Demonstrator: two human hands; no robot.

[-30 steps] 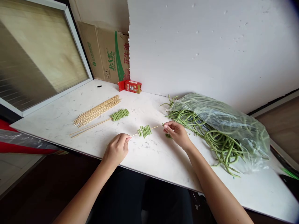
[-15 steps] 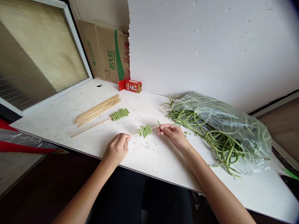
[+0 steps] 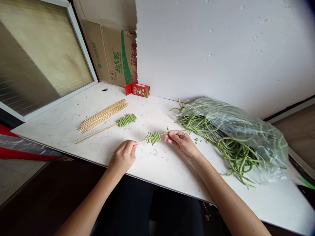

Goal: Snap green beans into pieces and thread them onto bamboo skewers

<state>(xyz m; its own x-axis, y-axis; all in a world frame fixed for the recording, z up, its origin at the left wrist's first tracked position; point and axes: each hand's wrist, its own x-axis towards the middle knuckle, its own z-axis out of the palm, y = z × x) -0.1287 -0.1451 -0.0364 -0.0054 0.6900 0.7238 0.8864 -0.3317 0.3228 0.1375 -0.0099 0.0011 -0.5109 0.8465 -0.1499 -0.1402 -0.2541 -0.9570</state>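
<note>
In the head view, the left hand (image 3: pixel 123 155) keeps a closed grip, thumb and fingers pinching one end of a thin wooden skewer (image 3: pixel 141 142) over the near part of the white surface (image 3: pixel 147 167). Short green bean pieces (image 3: pixel 153 138) sit crosswise in a row along the middle of that skewer, between the two hands. The right hand (image 3: pixel 180 142) has its grip closed on another short bean piece (image 3: pixel 168 129), held upright between thumb and fingers right at the skewer's far end; whether the tip has pierced it cannot be told. Beyond the left hand lies a finished-looking row of cut beans (image 3: pixel 126 120), side by side, with thin sticks reaching out from its left end. Just behind it, a bundle of bare skewers (image 3: pixel 102 115) lies slantwise. To the right, a clear plastic bag (image 3: pixel 246 121) rests with long green beans (image 3: pixel 238 157) spilling from its near side, and a few small bean scraps (image 3: pixel 197 140) lie between these and the right hand. At the back, a small red box (image 3: pixel 140 90) stands near a printed cardboard carton (image 3: pixel 110 55), beside a tall white panel (image 3: pixel 209 49).
</note>
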